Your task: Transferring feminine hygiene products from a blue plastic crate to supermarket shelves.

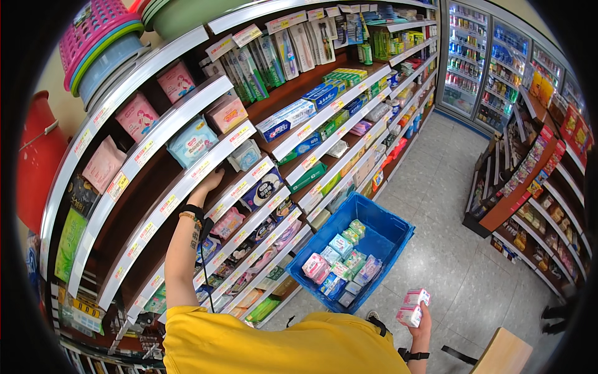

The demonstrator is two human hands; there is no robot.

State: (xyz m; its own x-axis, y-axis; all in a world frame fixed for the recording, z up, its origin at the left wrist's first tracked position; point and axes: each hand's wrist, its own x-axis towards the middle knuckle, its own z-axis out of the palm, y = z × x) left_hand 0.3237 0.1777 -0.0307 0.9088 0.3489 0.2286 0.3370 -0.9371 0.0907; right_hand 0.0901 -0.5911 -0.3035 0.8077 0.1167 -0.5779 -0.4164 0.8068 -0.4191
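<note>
My left hand (214, 181) reaches into a shelf level at the left. Its fingers are partly hidden under the shelf edge above, so what they touch cannot be seen. Just right of it sits a pale grey-blue pack of sanitary pads (245, 155). A light-blue pack (192, 141) rests one level higher. Low on the right, my right hand (423, 322) grips two pink-and-white packs (413, 307), held together. Between my arms a blue plastic crate (397, 236) contains several small packs, among them a pink one (316, 268) and a white-and-teal one (341, 245).
Toothpaste boxes (286, 120) and hanging toothbrushes (287, 53) fill the shelves ahead. Stacked plastic basins (105, 56) stand on top, beside a red bucket (41, 159). Drinks fridges (467, 61) close the aisle. A snack rack (509, 182) and a wooden board (502, 353) are on the right.
</note>
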